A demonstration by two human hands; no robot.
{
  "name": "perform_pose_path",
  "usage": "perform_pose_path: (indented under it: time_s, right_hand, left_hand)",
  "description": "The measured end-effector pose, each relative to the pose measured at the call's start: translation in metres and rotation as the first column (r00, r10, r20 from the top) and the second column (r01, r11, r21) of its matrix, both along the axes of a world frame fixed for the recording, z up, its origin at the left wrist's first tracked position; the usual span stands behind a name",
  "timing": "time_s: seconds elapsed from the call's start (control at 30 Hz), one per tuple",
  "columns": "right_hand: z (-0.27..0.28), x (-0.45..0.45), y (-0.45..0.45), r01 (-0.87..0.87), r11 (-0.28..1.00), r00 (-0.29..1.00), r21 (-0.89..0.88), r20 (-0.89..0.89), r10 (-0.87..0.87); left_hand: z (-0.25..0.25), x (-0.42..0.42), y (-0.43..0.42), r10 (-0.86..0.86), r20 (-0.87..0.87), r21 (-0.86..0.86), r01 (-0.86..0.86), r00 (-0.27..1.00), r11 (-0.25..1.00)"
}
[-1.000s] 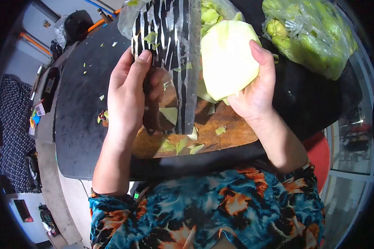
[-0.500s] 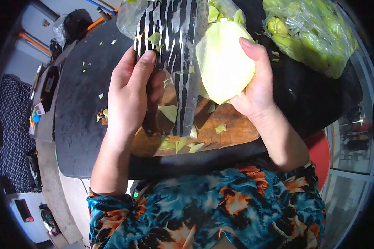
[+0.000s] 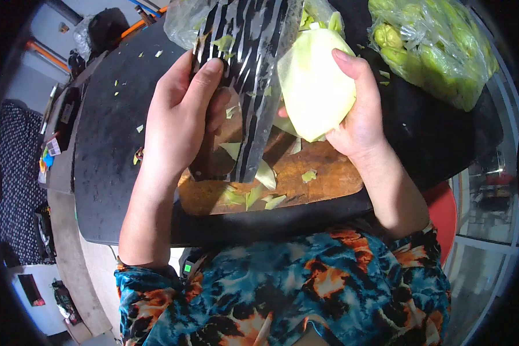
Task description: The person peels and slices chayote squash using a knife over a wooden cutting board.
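My left hand point(image 3: 184, 104) pinches a black-and-clear striped plastic bag point(image 3: 245, 75) between thumb and fingers. The bag hangs flat over the left part of a wooden cutting board point(image 3: 328, 179), with bits of green peel on it. In my right hand point(image 3: 360, 106) is a pale green peeled chayote point(image 3: 317, 86), gripped with the thumb on its upper right side. It stands close beside the bag's right edge. Peel scraps point(image 3: 265, 175) lie on the board. Some fingers of both hands are hidden behind what they hold.
A clear bag of green chayotes point(image 3: 432, 55) lies on the black table point(image 3: 109, 173) at the far right. Behind the striped bag is another clear plastic bag point(image 3: 184, 26) with green pieces. Small scraps dot the tabletop. A red seat point(image 3: 442, 213) shows at the right.
My left hand and the striped bag have shifted slightly up, and the bag's lower end has swung left. More of the peel on the board shows. The chayote stays in my right hand.
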State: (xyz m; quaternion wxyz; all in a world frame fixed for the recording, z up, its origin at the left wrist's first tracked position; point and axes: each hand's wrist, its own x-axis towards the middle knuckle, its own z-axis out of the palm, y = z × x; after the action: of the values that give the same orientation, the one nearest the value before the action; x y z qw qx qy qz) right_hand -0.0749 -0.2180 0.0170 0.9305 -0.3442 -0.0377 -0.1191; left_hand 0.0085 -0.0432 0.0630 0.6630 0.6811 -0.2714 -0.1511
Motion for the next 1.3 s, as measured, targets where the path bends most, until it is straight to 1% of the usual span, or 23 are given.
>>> perform_pose_path:
  time_s: [0.1,0.13,0.17,0.27,0.37,0.47,0.57,0.6,0.67,0.77,0.87,0.9,1.0,1.1,1.2,1.3]
  right_hand:
    - [-0.004,0.001,0.003,0.079,0.995,0.996,-0.053,-0.026,-0.081]
    - [-0.004,0.001,0.005,0.119,0.991,0.992,-0.061,-0.043,-0.122]
    - [-0.005,0.000,0.007,0.159,0.985,0.985,-0.071,-0.058,-0.163]
    - [-0.004,-0.001,0.009,0.181,0.981,0.983,-0.068,-0.019,-0.183]
    - [-0.004,-0.001,0.008,0.163,0.984,0.987,-0.079,0.014,-0.162]
    - [-0.005,0.002,0.006,0.126,0.992,0.991,-0.025,-0.045,-0.127]
    - [0.002,0.000,-0.004,-0.059,0.995,0.998,-0.079,0.002,0.059]
    - [0.003,0.000,-0.006,-0.076,0.993,0.997,-0.094,0.001,0.077]
    - [0.005,-0.001,-0.008,-0.109,0.986,0.994,-0.125,-0.002,0.109]
    - [-0.003,0.003,0.001,0.097,0.994,0.994,-0.052,-0.039,-0.099]
    - [-0.003,0.002,0.007,0.202,0.976,0.978,-0.083,-0.040,-0.206]
    - [-0.003,0.001,0.005,0.182,0.981,0.983,-0.071,-0.026,-0.184]
    - [-0.002,0.001,0.001,0.133,0.990,0.991,-0.042,-0.002,-0.133]
    - [-0.001,0.001,0.000,0.110,0.993,0.994,-0.031,-0.020,-0.111]
    - [0.002,0.002,-0.003,0.091,0.995,0.994,-0.051,-0.050,-0.093]
    - [0.003,0.003,-0.005,0.068,0.993,0.995,-0.100,-0.070,-0.075]
  left_hand:
    - [-0.004,0.000,-0.002,0.051,0.055,0.042,-0.054,0.997,0.998]
    - [-0.006,0.001,-0.003,0.049,0.102,0.059,-0.055,0.994,0.997]
    - [-0.007,0.001,-0.003,0.045,0.095,0.042,-0.049,0.994,0.998]
    - [-0.006,-0.001,-0.005,0.035,0.068,-0.023,-0.034,0.997,0.999]
    - [-0.007,0.000,-0.003,-0.015,0.020,-0.071,0.017,1.000,0.997]
    - [-0.006,0.002,-0.001,-0.019,-0.034,-0.061,0.017,0.999,0.998]
    - [0.001,0.004,0.005,0.014,0.101,0.090,-0.023,0.995,0.996]
    - [0.003,0.002,0.005,0.033,0.101,0.093,-0.043,0.994,0.995]
    - [0.003,0.001,0.005,0.019,0.107,0.096,-0.030,0.994,0.995]
    - [0.001,0.002,0.005,0.001,0.123,0.101,-0.013,0.992,0.995]
    - [-0.001,0.003,0.001,0.001,0.118,0.093,-0.012,0.993,0.996]
    - [-0.001,0.003,-0.001,0.006,0.113,0.091,-0.016,0.994,0.996]
    - [0.000,0.006,-0.002,-0.036,0.001,0.023,0.036,0.999,0.999]
    - [-0.004,0.009,0.000,-0.062,-0.009,0.032,0.063,0.998,0.998]
    - [-0.001,0.012,0.003,-0.039,0.009,0.099,0.038,0.999,0.994]
    - [0.004,0.011,0.004,-0.011,0.097,0.159,-0.005,0.995,0.987]
